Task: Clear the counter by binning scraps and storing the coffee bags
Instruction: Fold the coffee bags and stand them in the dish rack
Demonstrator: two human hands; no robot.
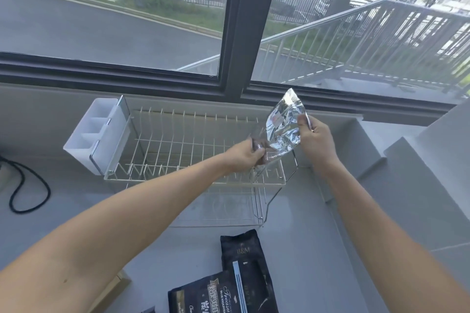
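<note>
Each grip is closed on the silver foil bag (282,132): left hand (244,157) at its lower end, right hand (316,140) at its upper edge; it hangs above the dish rack (178,140). Two black coffee bags (241,262) lie on the counter (305,249) nearer the person.

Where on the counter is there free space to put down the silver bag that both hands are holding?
Bare grey counter lies between the black cable and the dish rack, under the left forearm. More lies between the rack and the black coffee bags. It is crowded near the bottom edge, where those bags lie. Both hands, left hand and right hand, hold the silver bag above the rack.
</note>
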